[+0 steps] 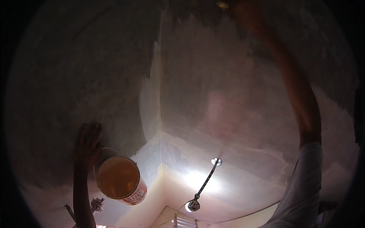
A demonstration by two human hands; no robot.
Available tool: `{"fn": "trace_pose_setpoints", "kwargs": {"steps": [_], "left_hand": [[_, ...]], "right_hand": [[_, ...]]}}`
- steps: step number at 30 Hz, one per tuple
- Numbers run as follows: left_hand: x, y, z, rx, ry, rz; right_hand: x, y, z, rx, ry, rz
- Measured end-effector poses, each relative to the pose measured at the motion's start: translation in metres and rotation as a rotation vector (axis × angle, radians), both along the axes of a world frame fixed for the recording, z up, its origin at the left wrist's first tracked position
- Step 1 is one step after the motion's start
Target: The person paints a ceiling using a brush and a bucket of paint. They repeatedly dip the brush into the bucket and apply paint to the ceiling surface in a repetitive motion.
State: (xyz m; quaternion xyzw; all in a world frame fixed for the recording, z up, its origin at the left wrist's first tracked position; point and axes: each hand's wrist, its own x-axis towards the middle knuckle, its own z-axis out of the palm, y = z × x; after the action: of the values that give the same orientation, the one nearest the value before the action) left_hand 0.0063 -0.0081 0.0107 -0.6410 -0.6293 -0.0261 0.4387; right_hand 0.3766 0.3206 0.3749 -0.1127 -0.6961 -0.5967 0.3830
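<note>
My left hand (87, 142) is at the left, its fingers stretched out and apart against a dark, mottled plaster surface (64, 83). Just beside it is a round bucket (118, 176) with an orange-brown face, a printed side and a thin wire handle reaching up by the hand; whether a finger touches the handle I cannot tell. My right arm stretches up to the top edge, where my right hand (237, 9), dark and blurred, is closed around a small yellowish thing (222, 5) that I cannot make out, against the patchy surface.
A lit lamp (193, 204) on a rod with a round chrome mount (216, 161) is at lower centre. A corner line runs down to pale, partly coated surfaces (163, 178). A dark bushy object (97, 205) sits below the bucket, and white slats (185, 222) show at the bottom.
</note>
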Motion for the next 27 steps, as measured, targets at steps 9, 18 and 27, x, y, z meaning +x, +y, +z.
{"fn": "trace_pose_setpoints", "kwargs": {"steps": [9,18,27], "left_hand": [[0.003,0.005,-0.001,-0.044,-0.012,0.02],[0.008,-0.001,0.013,-0.036,-0.012,0.025],[0.005,0.014,-0.002,-0.019,-0.014,-0.009]], "right_hand": [[-0.016,-0.011,-0.127,-0.216,-0.347,-0.095],[-0.012,0.002,0.001,-0.51,-0.013,0.071],[-0.038,0.022,0.012,0.128,-0.114,0.015]]}}
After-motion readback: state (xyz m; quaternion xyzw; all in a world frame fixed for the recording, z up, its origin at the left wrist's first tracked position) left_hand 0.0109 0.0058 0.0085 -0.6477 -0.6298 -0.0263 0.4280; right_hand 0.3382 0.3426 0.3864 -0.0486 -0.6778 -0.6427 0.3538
